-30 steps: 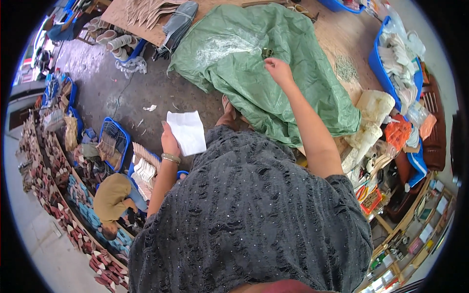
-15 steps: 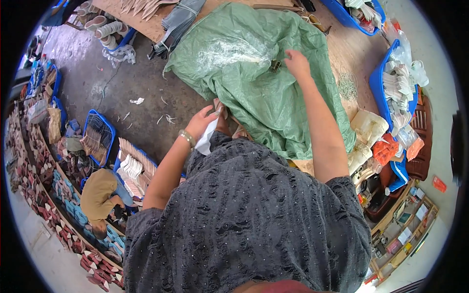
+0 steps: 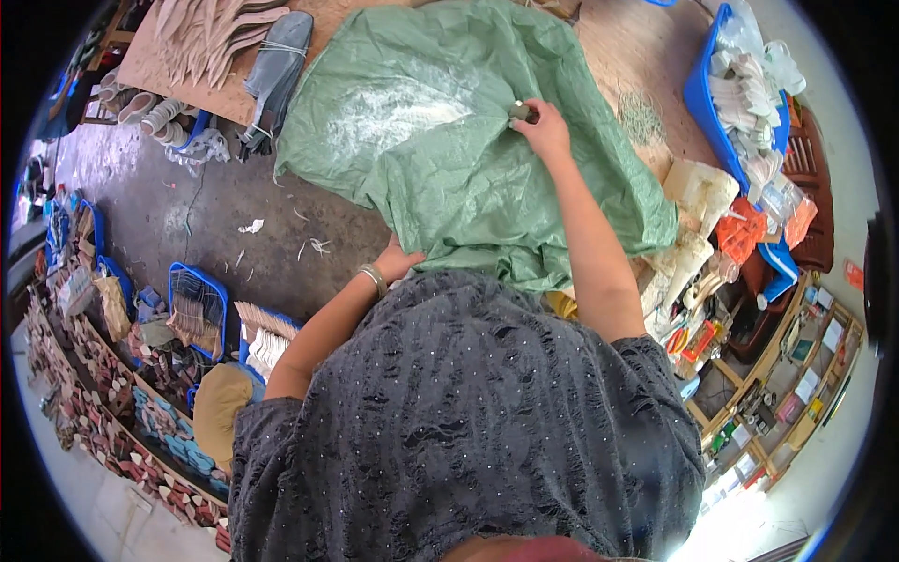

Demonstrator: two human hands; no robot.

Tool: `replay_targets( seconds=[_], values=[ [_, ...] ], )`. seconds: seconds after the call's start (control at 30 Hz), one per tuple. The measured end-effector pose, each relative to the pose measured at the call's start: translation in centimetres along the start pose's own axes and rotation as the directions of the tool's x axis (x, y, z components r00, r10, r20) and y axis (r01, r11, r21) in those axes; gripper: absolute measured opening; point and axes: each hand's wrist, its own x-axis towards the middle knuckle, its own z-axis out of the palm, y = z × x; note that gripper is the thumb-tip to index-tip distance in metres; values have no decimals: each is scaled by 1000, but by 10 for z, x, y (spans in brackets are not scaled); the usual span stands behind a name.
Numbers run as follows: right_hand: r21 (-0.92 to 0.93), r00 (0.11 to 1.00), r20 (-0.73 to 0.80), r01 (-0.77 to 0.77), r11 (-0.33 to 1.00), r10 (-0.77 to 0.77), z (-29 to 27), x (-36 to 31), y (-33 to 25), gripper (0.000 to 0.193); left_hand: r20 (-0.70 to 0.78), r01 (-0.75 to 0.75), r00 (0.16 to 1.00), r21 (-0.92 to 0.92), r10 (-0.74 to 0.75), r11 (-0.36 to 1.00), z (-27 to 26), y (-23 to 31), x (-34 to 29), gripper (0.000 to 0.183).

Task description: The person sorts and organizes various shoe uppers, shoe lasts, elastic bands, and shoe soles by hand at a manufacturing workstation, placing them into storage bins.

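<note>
A crumpled green plastic sheet (image 3: 478, 197) covers the table in front of me, with a white powdery patch (image 3: 393, 114) across its far left part. My right hand (image 3: 548, 134) is closed over the sheet, its fingers round a small dark olive lump with a pale end (image 3: 521, 110); its exact kind is unclear. Against the sheet's near left edge, close to my body, my left hand (image 3: 398, 258) is bent inward with the thumb along the plastic. The sheet and my shirt hide its other fingers and whatever they hold.
Pale shaped pieces (image 3: 201, 42) and a tied grey bundle (image 3: 279, 70) lie at the far left. A blue crate of white pieces (image 3: 702, 89) stands right, past tangled string (image 3: 641, 117). Blue baskets (image 3: 220, 304) line the left floor, near a person in tan (image 3: 223, 407).
My right hand has closed on the small dark lump, which it was only near before. My left hand has moved to the sheet's edge; the white piece it held is now out of sight.
</note>
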Motion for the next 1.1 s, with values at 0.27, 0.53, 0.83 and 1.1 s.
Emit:
replay_targets(
  seconds=[0.27, 0.53, 0.83, 1.1],
  values=[
    [211, 998, -31, -48, 976, 56, -46, -19, -9, 48, 91, -205, 977, 142, 193, 968, 22, -21, 13, 68],
    [686, 982, -1, 137, 715, -187, -49, -44, -63, 51, 293, -242, 946, 349, 140, 905, 59, -63, 51, 63],
    [756, 989, -13, 105, 647, -145, -26, -43, -81, 51, 261, -459, 864, 52, 431, 887, 80, -41, 15, 61],
    [86, 829, -289, 520, 850, -478, 23, -4, -96, 43, 58, -392, 919, 65, 389, 918, 102, -25, -5, 64]
  ],
)
